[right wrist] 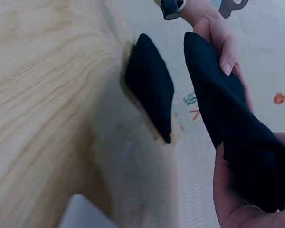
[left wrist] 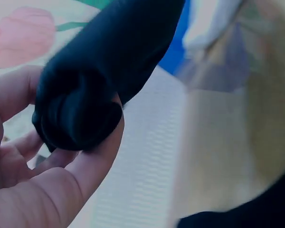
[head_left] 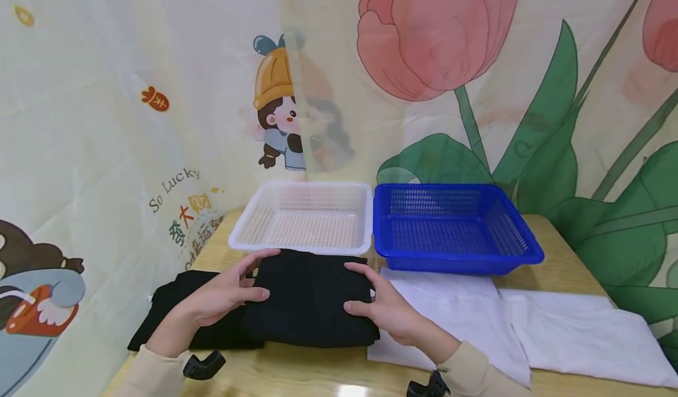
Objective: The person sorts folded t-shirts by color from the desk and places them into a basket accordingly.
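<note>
While your forearms reach in from seven and five o'clock, both hands grip one folded black cloth [head_left: 312, 300], lifted above the table [head_left: 307, 367]. Your left hand [head_left: 225, 294] is clamped on its nine o'clock end, your right hand [head_left: 389, 309] on its three o'clock end, thumb and fingers curled round the folds. Its long axis runs from nine to three, straight across you, with the long edges facing twelve and six.

From there, a second black cloth [head_left: 225, 329] lies at nine o'clock, partly hidden by your left arm and the held piece. Toward three sits a white cloth [head_left: 450, 320], partly behind your right hand, then another white garment [head_left: 588, 338] just beside it.

Farther off, a white basket [head_left: 318, 226] stands at twelve; the held piece covers part of its near rim. A blue basket [head_left: 455, 264] stands close by, toward one or two, before a tulip-printed curtain [head_left: 212, 62].
</note>
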`<state>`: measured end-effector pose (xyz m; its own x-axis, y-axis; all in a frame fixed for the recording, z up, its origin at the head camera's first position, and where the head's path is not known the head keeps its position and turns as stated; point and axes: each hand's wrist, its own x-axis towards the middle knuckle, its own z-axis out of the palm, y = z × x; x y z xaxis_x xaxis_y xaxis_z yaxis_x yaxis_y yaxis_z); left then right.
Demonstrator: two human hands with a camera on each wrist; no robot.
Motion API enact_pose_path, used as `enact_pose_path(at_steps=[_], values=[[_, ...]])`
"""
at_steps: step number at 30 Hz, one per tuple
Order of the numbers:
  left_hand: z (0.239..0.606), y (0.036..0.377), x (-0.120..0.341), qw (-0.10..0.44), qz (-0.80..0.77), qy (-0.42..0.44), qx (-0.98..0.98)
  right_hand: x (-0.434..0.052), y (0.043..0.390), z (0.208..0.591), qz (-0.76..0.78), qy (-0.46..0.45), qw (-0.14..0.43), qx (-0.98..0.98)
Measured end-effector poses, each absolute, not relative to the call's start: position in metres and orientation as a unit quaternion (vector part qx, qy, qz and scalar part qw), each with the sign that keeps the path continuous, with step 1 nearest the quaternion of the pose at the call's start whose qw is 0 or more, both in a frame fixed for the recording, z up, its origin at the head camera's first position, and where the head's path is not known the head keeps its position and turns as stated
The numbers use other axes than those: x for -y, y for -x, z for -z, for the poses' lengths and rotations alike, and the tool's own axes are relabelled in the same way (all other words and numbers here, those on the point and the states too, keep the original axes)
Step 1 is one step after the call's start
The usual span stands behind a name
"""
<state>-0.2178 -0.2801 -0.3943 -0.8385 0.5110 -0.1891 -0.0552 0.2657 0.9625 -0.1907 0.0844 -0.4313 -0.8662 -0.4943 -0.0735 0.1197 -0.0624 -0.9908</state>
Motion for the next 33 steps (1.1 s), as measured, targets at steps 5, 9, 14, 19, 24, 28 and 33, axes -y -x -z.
enact_pose_path(at_steps=[5,9,14,19,24,28,33], values=[[0.365,0.22,0.292,0.231,-0.63,-0.199,-0.714,-0.08,0.193,0.399,0.704,0.174,0.201,-0.659],[0.345,0.234,0.295,0.205,-0.658,-0.223,-0.689,-0.076,0.207,0.372,0.689,0.183,0.176,-0.678],[0.33,0.274,0.293,0.151,-0.649,-0.196,-0.719,-0.07,0.243,0.351,0.67,0.174,0.149,-0.706],[0.331,0.318,0.297,0.125,-0.622,-0.146,-0.759,-0.06,0.286,0.349,0.655,0.172,0.131,-0.724],[0.341,0.355,0.303,0.124,-0.626,-0.135,-0.758,-0.047,0.32,0.358,0.657,0.165,0.122,-0.725],[0.348,0.376,0.306,0.128,-0.632,-0.123,-0.754,-0.036,0.338,0.371,0.656,0.144,0.116,-0.732],[0.365,0.395,0.301,0.128,-0.635,-0.103,-0.755,-0.026,0.354,0.387,0.633,0.103,0.083,-0.763]])
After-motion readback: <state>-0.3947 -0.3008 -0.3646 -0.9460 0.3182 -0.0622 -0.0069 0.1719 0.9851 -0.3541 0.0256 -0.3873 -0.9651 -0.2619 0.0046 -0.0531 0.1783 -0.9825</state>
